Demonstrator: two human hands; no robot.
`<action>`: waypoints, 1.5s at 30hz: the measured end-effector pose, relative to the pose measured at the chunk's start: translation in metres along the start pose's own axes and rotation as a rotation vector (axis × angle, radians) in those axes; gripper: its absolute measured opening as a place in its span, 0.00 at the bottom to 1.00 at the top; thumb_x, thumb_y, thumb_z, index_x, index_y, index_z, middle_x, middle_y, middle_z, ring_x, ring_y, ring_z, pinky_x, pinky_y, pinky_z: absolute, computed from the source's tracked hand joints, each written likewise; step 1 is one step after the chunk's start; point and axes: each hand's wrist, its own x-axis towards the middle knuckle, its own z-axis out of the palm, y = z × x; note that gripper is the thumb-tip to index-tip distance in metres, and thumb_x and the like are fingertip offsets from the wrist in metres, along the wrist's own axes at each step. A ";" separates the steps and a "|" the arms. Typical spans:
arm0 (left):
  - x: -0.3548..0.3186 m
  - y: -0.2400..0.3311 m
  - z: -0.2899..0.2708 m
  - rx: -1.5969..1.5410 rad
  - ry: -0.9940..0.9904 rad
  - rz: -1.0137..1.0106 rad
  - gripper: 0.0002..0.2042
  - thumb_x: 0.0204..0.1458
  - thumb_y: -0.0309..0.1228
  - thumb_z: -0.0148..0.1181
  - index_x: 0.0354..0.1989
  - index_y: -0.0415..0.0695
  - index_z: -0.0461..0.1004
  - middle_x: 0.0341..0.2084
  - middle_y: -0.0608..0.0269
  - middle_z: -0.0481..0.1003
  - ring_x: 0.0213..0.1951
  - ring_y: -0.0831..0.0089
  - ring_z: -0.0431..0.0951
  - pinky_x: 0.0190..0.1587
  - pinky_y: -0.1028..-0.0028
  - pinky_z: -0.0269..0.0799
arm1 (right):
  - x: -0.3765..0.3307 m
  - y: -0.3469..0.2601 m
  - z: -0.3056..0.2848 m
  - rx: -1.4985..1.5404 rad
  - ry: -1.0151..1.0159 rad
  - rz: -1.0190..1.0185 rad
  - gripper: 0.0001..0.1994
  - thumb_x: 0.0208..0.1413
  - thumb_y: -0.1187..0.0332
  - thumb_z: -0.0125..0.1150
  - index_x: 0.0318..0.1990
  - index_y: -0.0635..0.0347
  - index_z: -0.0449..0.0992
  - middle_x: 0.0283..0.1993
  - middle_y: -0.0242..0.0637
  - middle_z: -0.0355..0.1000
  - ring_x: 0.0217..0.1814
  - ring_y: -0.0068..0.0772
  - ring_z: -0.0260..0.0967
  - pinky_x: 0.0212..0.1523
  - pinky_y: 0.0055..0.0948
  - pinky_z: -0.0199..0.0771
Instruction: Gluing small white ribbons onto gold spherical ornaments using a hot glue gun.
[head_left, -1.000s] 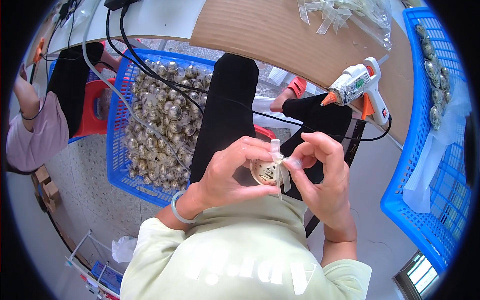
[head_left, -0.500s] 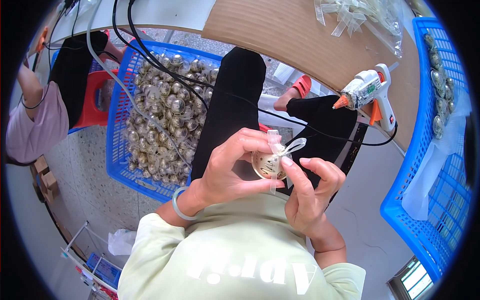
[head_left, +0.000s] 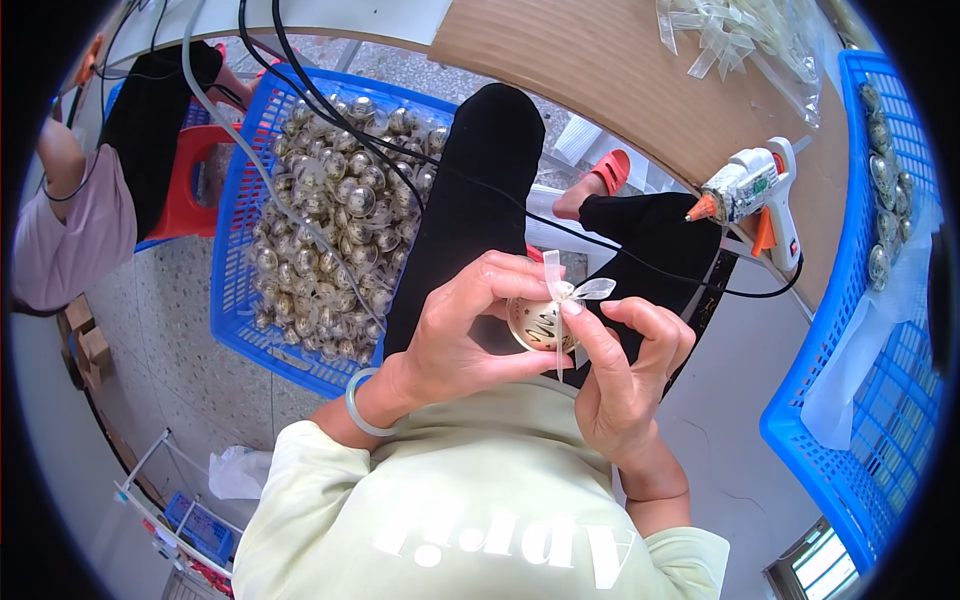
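Over my lap, my left hand (head_left: 465, 320) holds a small gold-toned ball ornament (head_left: 533, 322) with dark printed marks, its fingers behind and its thumb below. A sheer white ribbon bow (head_left: 566, 292) is at the ornament's right side; one tail points up and another hangs across its front. My right hand (head_left: 630, 365) is closed at the bow, the thumb tip pressed on its knot and the index finger bent close by. The back of the ornament is hidden by my left fingers.
A blue basket (head_left: 290, 372) full of similar ornaments stands at left. A glue gun (head_left: 745, 185) rests at the table edge (head_left: 560, 50), its black cord crossing my legs. Ribbon bows (head_left: 720, 35) lie on the table. Another blue basket (head_left: 800, 440) is at right. A co-worker's sleeve (head_left: 85, 220) shows at far left.
The ornament has turned slightly in my left hand, and the ribbon tail now stands more upright. My right thumb stays at the bow. The surroundings have shifted slightly in the view.
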 end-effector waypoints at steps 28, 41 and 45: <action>-0.326 -0.122 -0.205 1.007 1.037 -0.688 0.38 0.51 0.31 0.71 0.67 0.31 0.56 0.64 0.43 0.61 0.65 0.52 0.60 0.69 0.58 0.53 | 0.069 -0.129 -0.108 -0.131 -0.619 -0.916 0.16 0.58 0.62 0.51 0.44 0.66 0.79 0.39 0.48 0.75 0.42 0.45 0.70 0.51 0.53 0.69; -0.010 0.009 -0.018 0.266 0.499 -0.172 0.09 0.55 0.14 0.59 0.44 0.35 0.74 0.41 0.55 0.78 0.40 0.72 0.80 0.43 0.77 0.76 | 0.115 -0.072 -0.200 -0.649 -0.443 -0.516 0.15 0.56 0.67 0.50 0.38 0.69 0.81 0.35 0.51 0.77 0.41 0.46 0.74 0.33 0.34 0.71; 0.042 0.019 0.065 0.084 0.235 -0.133 0.08 0.55 0.11 0.59 0.40 0.35 0.76 0.38 0.55 0.78 0.35 0.74 0.81 0.38 0.79 0.78 | 0.120 -0.029 -0.253 -0.349 -0.446 -0.399 0.15 0.45 0.63 0.66 0.40 0.62 0.83 0.35 0.41 0.79 0.38 0.37 0.78 0.31 0.27 0.76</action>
